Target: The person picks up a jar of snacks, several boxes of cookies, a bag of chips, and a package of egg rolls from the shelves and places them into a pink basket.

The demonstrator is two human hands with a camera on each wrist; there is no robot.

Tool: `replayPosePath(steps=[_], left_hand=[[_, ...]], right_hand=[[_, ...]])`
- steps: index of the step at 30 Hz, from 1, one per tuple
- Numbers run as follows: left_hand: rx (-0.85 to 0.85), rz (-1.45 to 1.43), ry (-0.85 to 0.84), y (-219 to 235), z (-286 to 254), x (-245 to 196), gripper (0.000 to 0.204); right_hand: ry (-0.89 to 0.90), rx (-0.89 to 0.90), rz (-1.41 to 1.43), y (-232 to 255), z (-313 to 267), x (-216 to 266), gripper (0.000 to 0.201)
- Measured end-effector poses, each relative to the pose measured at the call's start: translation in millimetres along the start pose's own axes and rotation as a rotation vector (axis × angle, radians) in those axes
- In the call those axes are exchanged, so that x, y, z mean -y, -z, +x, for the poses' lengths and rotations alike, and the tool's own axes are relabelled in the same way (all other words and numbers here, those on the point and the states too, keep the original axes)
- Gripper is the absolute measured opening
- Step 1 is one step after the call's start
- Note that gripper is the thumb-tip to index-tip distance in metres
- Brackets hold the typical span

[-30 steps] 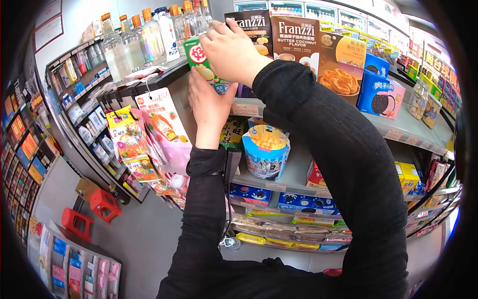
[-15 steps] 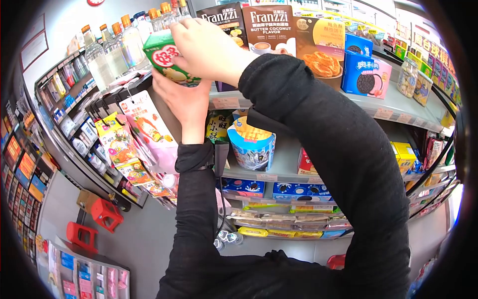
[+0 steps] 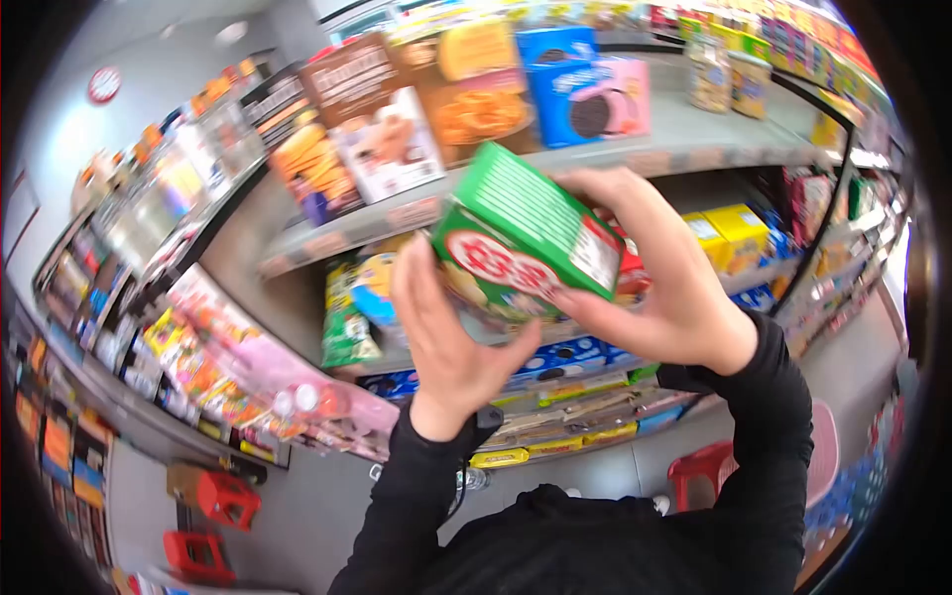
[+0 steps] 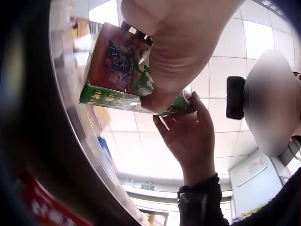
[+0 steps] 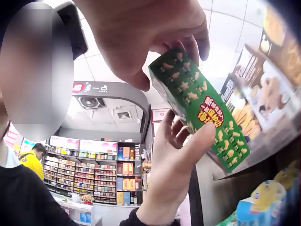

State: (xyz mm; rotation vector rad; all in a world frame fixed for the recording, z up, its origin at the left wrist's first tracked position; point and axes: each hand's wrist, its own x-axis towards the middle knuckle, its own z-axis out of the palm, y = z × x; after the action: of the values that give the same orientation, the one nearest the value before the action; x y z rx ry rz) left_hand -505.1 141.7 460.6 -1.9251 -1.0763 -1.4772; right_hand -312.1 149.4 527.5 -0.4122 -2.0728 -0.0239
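Observation:
A green snack box is held tilted between both hands in front of the shelves, its red-and-white lettering facing down and left in the head view. The left hand pinches its left end; in the right wrist view this hand has its thumb on the green side and its fingers behind. On the other end, the right hand grips with the thumb on the lettered face and fingers over the back. The left wrist view shows the box's dark printed face beside the near hand.
Behind the box, a shelf carries brown Franzzi boxes, a blue-and-pink box and jars. Bottles stand at left above hanging snack bags. Red stools are on the floor.
The green box has come off the counter beside the bottles, moving right and toward the body, and has been turned. Both hands moved with it, and the head view has swung right.

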Motion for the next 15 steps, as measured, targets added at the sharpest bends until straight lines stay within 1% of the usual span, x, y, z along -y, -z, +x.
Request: replayPosePath(steps=[1, 3, 4, 7, 9, 11, 14, 15], left_hand=[[0.066, -0.071, -0.01, -14, -7, -14, 0.103], [0.199, -0.258, -0.016, -46, -22, -45, 0.103], [0.265, -0.299, -0.035, -63, -30, -62, 0.102], [0.462, -0.461, -0.147, -111, -58, -114, 0.101], [0.561, -0.578, -0.249, -137, -83, -150, 0.097], [0.685, -0.707, -0.319, -160, -101, -185, 0.097], [0.827, -0.87, -0.404, -191, -130, -244, 0.097], [0.862, -0.955, -0.42, -202, -138, -265, 0.095]], right_hand=[[-0.106, 0.016, 0.0, 16, -23, 1, 0.064], [-0.361, -0.05, 0.076, 38, -75, 3, 0.059], [-0.431, -0.061, 0.043, 51, -104, 3, 0.061], [-0.73, -0.165, 0.046, 82, -191, 11, 0.064], [-0.914, -0.258, -0.036, 94, -245, 27, 0.062], [-1.059, -0.327, -0.168, 104, -291, 46, 0.06], [-1.31, -0.46, -0.164, 131, -344, 75, 0.058], [-1.352, -0.504, -0.209, 137, -364, 81, 0.055]])
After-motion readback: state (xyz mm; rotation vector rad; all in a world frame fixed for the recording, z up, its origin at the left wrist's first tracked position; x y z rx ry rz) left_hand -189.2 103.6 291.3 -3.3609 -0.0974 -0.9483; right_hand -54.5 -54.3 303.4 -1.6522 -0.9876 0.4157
